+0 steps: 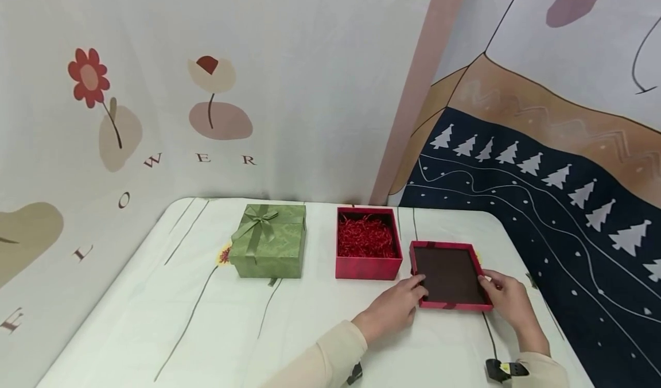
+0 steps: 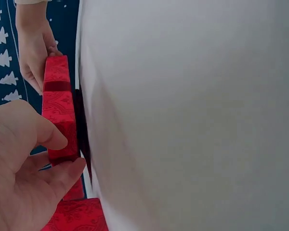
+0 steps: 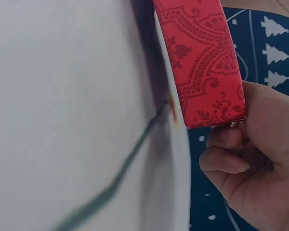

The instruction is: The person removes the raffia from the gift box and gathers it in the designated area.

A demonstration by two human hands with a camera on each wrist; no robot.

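A red box lid (image 1: 448, 274) lies inner side up at the right of the table, its dark inside showing. My left hand (image 1: 393, 309) grips the lid's left edge near the front corner, with fingertips over the rim. My right hand (image 1: 511, 301) holds the lid's right edge by the front corner. Seen from the right wrist, the lid's patterned red side (image 3: 202, 62) meets the curled fingers (image 3: 226, 161). Just left of the lid stands the open red box (image 1: 368, 268), filled with red shredded paper (image 1: 364, 236).
A closed green gift box (image 1: 276, 244) with a ribbon bow stands left of the red box. All of it sits on a white table cover (image 1: 217, 330) printed with flowers. A printed cloth (image 1: 310, 89) hangs behind the table.
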